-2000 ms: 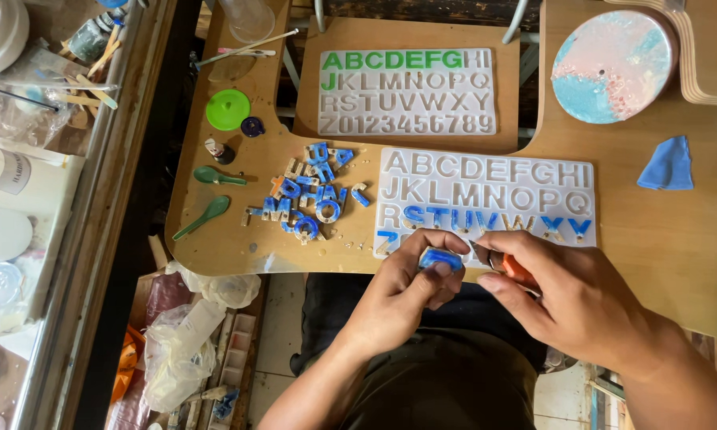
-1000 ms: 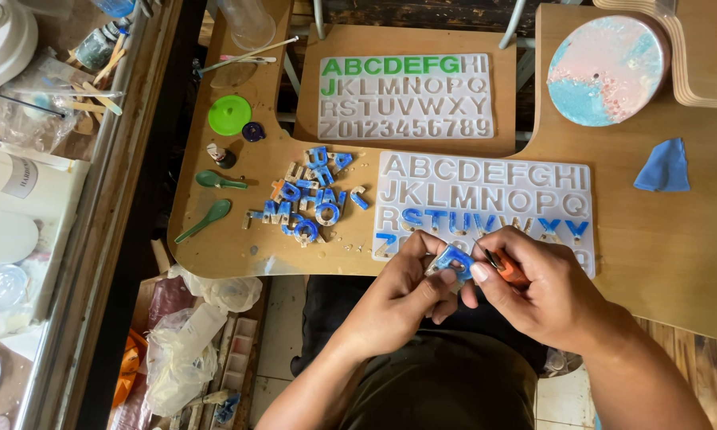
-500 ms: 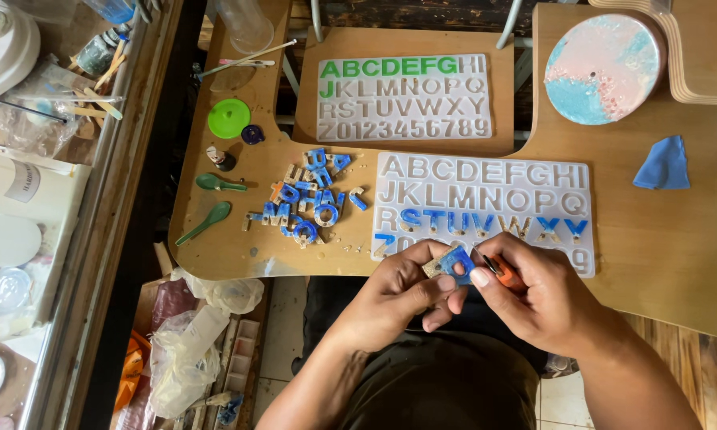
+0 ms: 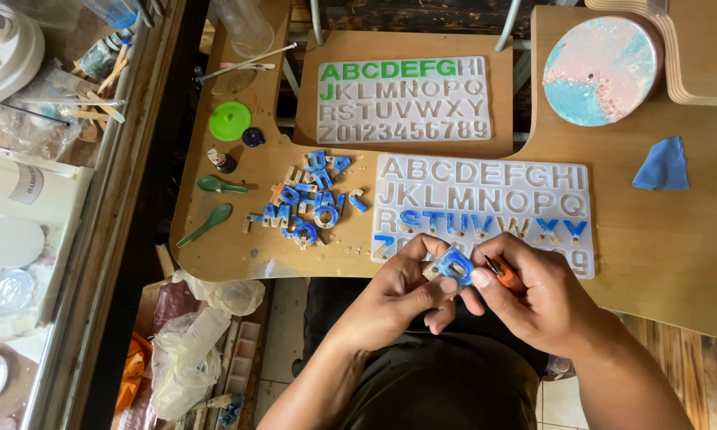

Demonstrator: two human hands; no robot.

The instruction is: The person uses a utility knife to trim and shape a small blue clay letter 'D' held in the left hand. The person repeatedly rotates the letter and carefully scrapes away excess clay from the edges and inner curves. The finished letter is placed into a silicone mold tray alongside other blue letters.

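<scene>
Left hand point(image 4: 394, 295) pinches blue letter point(image 4: 455, 263); right hand point(image 4: 533, 299) closed on orange tool point(image 4: 502, 275), thumb touching letter. White mold point(image 4: 486, 209) on desk point(image 4: 661, 239) just above.

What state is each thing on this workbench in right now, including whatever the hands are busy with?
Blue letter piece: out of the mould, pinched between both hands.
Left hand: fingers closed on the letter piece.
Right hand: holding an orange-handled tool against the piece.
Near letter mould: partly filled with blue.
Far letter mould: top row green, the rest unfilled.
Loose blue letters: demoulded, heaped on the table.
</scene>
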